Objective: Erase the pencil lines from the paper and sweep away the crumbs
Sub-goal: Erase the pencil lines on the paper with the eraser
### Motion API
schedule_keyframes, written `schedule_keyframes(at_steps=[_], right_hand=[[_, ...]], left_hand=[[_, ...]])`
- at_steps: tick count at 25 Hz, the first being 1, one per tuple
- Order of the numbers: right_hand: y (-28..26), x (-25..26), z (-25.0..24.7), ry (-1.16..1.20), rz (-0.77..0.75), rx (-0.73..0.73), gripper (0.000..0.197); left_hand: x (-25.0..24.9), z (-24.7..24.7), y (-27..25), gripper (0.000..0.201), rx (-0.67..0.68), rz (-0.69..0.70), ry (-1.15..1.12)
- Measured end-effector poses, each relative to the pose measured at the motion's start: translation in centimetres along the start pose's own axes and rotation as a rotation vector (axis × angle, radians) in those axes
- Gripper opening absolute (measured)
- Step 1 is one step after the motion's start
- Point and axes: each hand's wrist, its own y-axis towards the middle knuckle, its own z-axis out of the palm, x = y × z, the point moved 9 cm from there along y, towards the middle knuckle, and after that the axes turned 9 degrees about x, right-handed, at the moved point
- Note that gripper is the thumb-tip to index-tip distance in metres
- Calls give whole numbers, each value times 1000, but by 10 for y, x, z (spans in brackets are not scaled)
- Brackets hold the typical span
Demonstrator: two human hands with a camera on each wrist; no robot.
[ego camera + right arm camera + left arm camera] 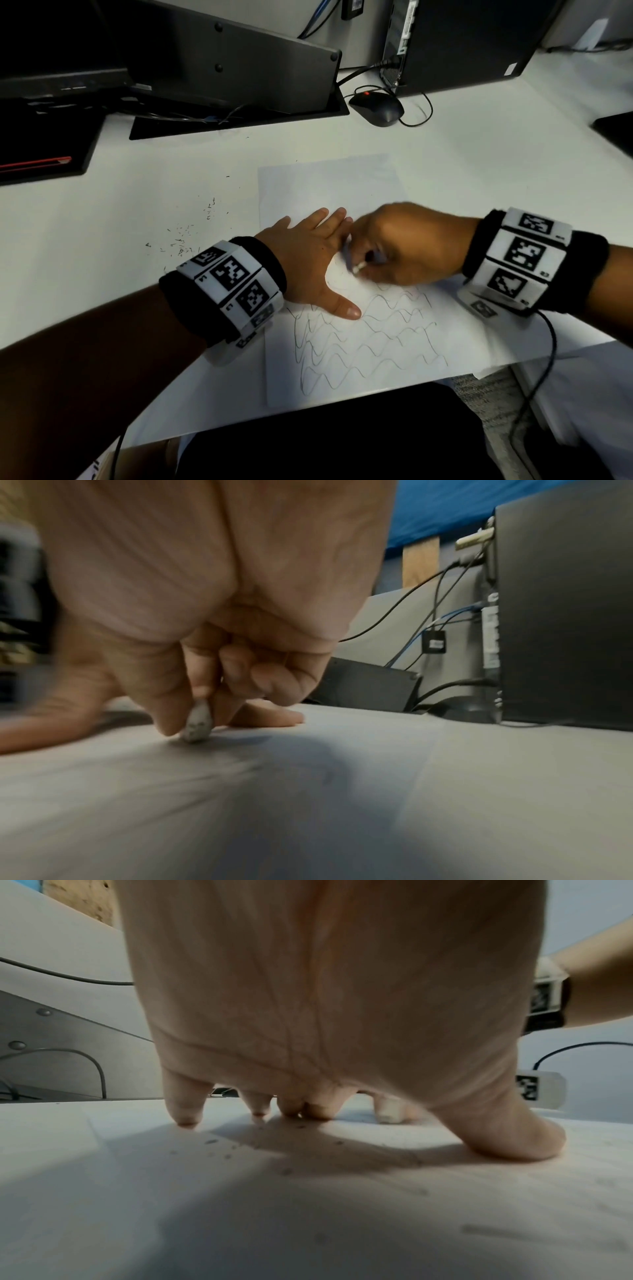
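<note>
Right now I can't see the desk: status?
Left hand flat, pinning paper. Right hand pinching eraser, rubbing. Wavy lines remain. Crumbs on desk.

A sheet of paper (329, 185) lies on a desk (137, 212), its near edge at the desk's front edge. The left hand (308, 260) rests flat on the paper's left side; the right hand (404, 243) is just beside it to the right, pressing an eraser (198, 725) to the sheet. Pencil lines (370, 346) fill the paper nearer the person. Crumbs (185, 236) lie on the desk left of the paper. Behind sit a mouse (376, 108), a computer tower (462, 41) and a monitor base (239, 116).
</note>
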Motion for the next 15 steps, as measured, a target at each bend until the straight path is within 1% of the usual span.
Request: schedule_keyframes(at_steps=[1,2,4,5,6,9,10,13,15], right_hand=[[-1,5,5,20,-23,39,11],[-2,4,4,18,-18,35,11],[-3,-5,-9,-57,39,-57,13],[-4,-7,-11,-97,55,-85,15],[-4,-5,-9,-112,43,-81,15],[-6,10,5,-72,-16,43,15],[-6,7,3,-70,2,34,15],[3,-12,-15,-76,74,-80,16],[9,-18,-17,-75,88,-117,17]], left_hand=[[0,0,-1,131,5,-2,3],[0,-1,-1,132,3,-5,10],[0,-2,-1,132,-3,-10,19],[0,-2,-1,132,-3,-11,18],[0,-1,-1,132,-2,-11,16],[1,0,-2,132,10,-11,16],[0,0,-1,133,8,-9,21],[1,-1,-1,133,1,-4,18],[2,-1,0,133,-4,0,12]])
